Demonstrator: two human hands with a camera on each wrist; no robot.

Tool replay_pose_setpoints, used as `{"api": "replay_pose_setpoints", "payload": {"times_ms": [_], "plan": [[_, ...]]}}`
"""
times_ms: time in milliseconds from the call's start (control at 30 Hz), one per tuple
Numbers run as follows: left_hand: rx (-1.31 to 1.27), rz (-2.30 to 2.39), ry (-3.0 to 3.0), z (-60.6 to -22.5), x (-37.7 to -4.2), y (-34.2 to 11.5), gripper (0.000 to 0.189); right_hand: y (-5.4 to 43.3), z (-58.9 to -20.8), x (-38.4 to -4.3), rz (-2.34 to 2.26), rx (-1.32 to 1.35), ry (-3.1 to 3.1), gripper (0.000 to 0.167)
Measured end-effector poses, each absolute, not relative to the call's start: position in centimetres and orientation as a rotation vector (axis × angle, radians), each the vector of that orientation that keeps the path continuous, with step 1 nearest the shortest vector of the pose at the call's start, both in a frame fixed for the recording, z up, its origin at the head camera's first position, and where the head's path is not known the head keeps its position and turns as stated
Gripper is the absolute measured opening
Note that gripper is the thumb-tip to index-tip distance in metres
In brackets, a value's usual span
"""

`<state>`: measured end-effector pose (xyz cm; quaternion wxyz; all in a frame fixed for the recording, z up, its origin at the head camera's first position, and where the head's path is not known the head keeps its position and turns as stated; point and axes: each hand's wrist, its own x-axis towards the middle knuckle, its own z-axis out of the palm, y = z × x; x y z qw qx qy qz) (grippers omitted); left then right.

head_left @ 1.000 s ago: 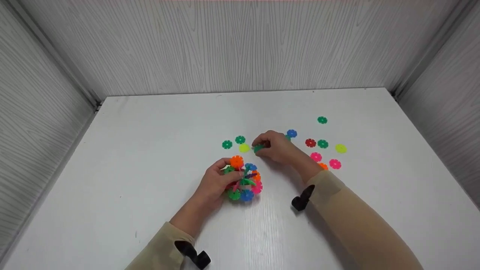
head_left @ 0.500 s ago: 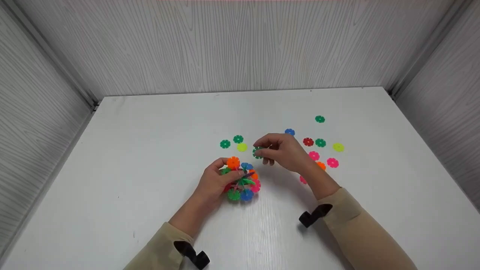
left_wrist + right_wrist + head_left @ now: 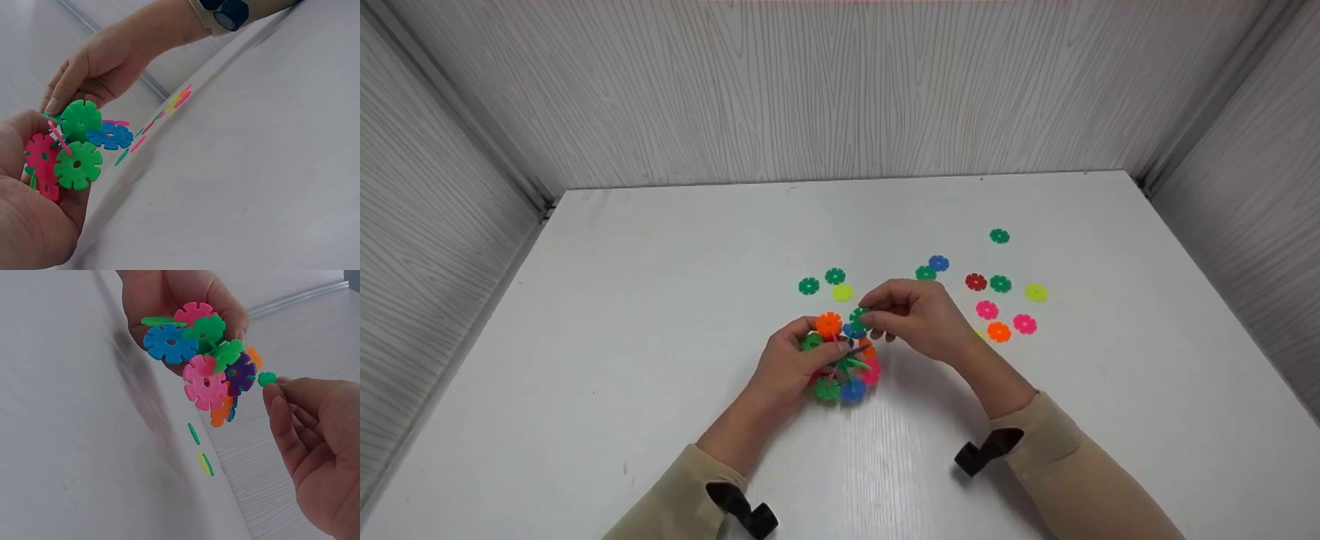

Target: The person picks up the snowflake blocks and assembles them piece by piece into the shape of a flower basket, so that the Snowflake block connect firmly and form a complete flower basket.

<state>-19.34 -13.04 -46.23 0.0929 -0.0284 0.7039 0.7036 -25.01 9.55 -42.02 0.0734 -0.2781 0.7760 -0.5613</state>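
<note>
My left hand (image 3: 784, 367) grips a ball-like cluster of interlocking snowflake discs (image 3: 853, 389), thumb over its near side. Notched discs in orange, green, blue, pink and purple are slotted together at angles, as the right wrist view shows with the purple disc (image 3: 241, 374) at one side. Between thumb and fingertips, my right hand (image 3: 922, 319) pinches a single green disc (image 3: 858, 318). That disc is at the cluster's far right edge, overlapping a blue disc in the head view. In the right wrist view, the green disc (image 3: 267, 379) sits just beside the purple one.
Behind the cluster lie two green discs (image 3: 835, 276) and a yellow disc (image 3: 843, 292). Several more loose discs, including a red disc (image 3: 976, 282) and an orange disc (image 3: 999, 332), are spread to the right on the white table (image 3: 660, 300). Wood-grain panels (image 3: 840, 90) enclose it.
My right hand has lifted the green disc from the table and brought it left and nearer, up to the cluster. The left hand keeps its grip in nearly the same place.
</note>
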Motion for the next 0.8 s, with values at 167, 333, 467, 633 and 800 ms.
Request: {"api": "replay_pose_setpoints", "payload": {"times_ms": [167,333,467,633,800], "plan": [[-0.098,2.045,2.147,-46.11,-19.28,-13.12,0.035,9.19,-42.35,-24.84,-1.644,-0.847,2.377,0.007],[-0.092,2.063,2.146,-45.97,-19.3,-13.22,0.037,9.04,-42.5,-24.74,-1.617,-0.866,2.395,0.005],[-0.098,2.088,2.108,-45.96,-19.25,-13.23,0.037,8.95,-42.59,-24.7,-1.595,-0.856,2.404,0.004],[-0.109,2.074,2.098,-45.95,-19.2,-13.2,0.037,8.76,-42.59,-24.56,-1.557,-0.852,2.409,0.005],[-0.125,2.064,2.096,-45.84,-19.15,-13.16,0.04,8.7,-42.52,-24.48,-1.567,-0.838,2.4,0.007]]}}
